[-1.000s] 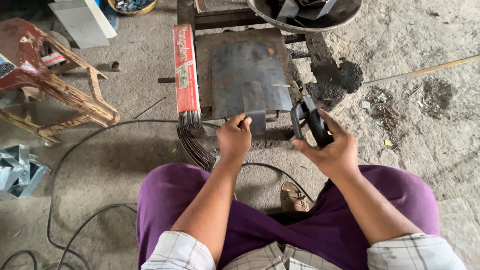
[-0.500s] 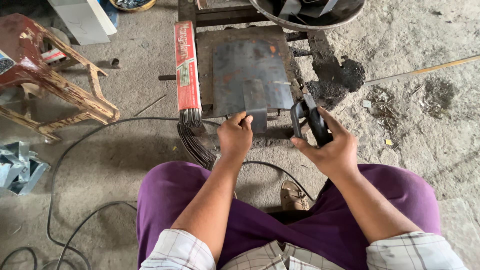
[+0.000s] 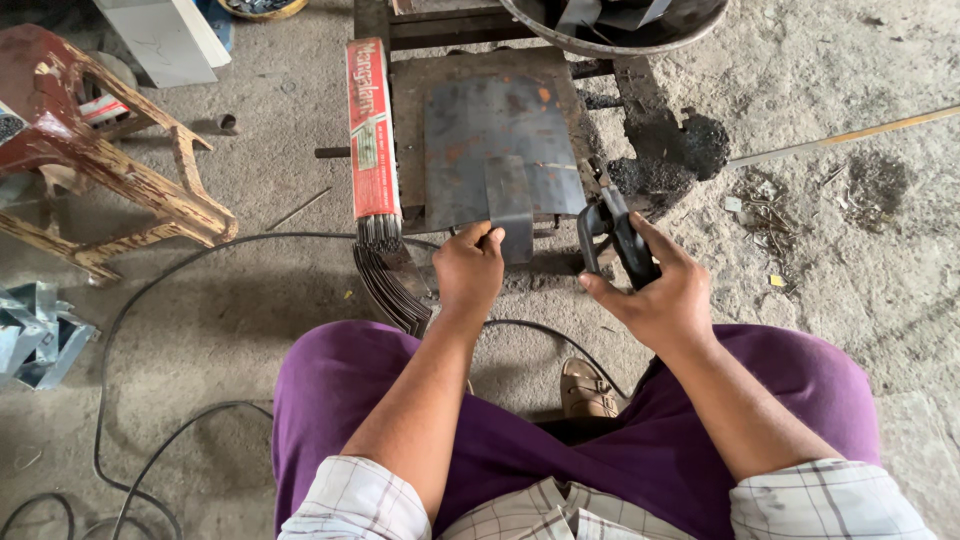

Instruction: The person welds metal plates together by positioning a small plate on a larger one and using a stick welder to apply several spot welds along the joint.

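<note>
My left hand [image 3: 468, 268] pinches the near end of a small grey metal strip [image 3: 510, 205] that lies on a larger dark steel sheet [image 3: 495, 135] on a low rusty work stand [image 3: 405, 90]. My right hand [image 3: 655, 290] grips a black welding electrode holder [image 3: 612, 232] just right of the strip, its tip close to the sheet's near right edge. A thin black cable [image 3: 545, 330] runs below my hands. My legs in purple trousers are below.
A red box of welding rods [image 3: 368, 130] lies left of the sheet, grey rods [image 3: 390, 275] spilling from its end. A worn wooden stool [image 3: 90, 150] stands at left, a round metal pan [image 3: 620, 20] at top, black cables [image 3: 120, 330] on the concrete floor.
The view has shifted slightly. Both hands stay in nearly the same place, the left on the strip and the right on the holder.
</note>
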